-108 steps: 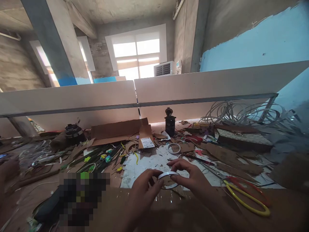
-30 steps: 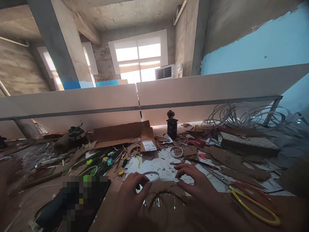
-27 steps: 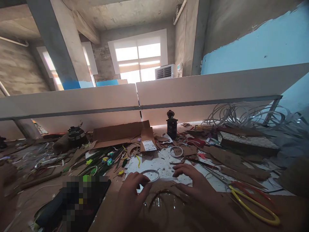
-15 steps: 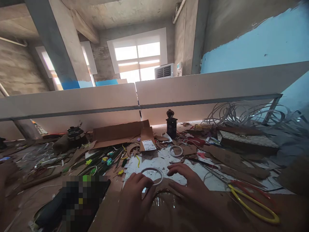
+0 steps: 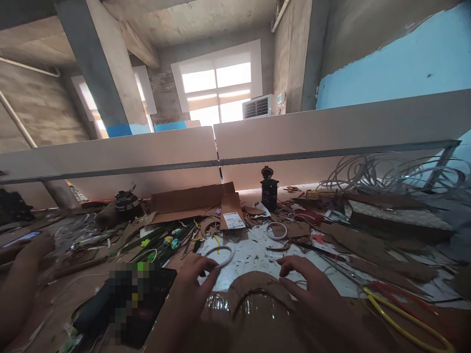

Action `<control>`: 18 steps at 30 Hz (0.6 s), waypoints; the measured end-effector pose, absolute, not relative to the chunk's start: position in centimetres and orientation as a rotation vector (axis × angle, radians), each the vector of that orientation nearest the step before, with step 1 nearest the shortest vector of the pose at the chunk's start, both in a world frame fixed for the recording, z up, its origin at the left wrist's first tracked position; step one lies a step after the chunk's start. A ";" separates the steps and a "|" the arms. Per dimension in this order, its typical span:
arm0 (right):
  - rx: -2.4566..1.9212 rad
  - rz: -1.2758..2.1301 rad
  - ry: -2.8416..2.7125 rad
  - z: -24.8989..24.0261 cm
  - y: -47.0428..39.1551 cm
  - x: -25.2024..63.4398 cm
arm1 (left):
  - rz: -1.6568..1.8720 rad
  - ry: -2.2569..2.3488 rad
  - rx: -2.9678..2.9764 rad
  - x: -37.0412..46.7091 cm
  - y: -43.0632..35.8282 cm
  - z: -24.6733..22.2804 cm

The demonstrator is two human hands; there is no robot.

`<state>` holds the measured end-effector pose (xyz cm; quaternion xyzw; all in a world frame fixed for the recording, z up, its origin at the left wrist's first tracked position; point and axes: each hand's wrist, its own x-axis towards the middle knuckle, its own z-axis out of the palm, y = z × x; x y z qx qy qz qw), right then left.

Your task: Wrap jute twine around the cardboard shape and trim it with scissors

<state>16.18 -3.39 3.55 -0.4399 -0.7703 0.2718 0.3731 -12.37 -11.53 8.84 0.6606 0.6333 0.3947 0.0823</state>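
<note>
My left hand (image 5: 196, 277) pinches the near left edge of a white ring (image 5: 225, 256), which is tilted above the white sheet (image 5: 246, 252). To the right, my right hand (image 5: 309, 279) has thumb and fingers apart, its fingertips close to the right part of a curved cardboard arc (image 5: 257, 282). The arc rests over cardboard with shiny clear tape (image 5: 221, 301), between my two hands. A second ring (image 5: 276, 231) of white tape lies farther back on the sheet.
Yellow-handled scissors (image 5: 405, 316) lie at right, a dark phone-like slab (image 5: 150, 304) at left. Behind are an open cardboard box (image 5: 184, 203), a black bottle (image 5: 269, 193) and coiled tubing (image 5: 386, 171). Another person's arm (image 5: 25, 279) holds a phone at far left.
My left hand has moved left with the ring, now tilted more. My right hand has shifted right, uncovering the cardboard arc. The view has turned slightly left, showing more of the other person's arm.
</note>
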 end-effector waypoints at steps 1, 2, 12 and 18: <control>-1.146 0.697 -1.989 2.9 -3.2 16.8 | 1.223 1.961 1.928 -13.6 -11.1 8.5; -1.163 0.702 -2.005 2.4 -3.1 17.5 | 1.243 2.018 1.889 -14.7 -10.8 8.3; -1.324 0.839 -1.927 1.1 -5.0 21.0 | 1.091 2.345 1.799 -19.7 -7.8 3.5; -1.331 0.719 -1.933 -0.6 -4.5 22.8 | 1.178 2.174 1.915 -19.7 -7.5 1.5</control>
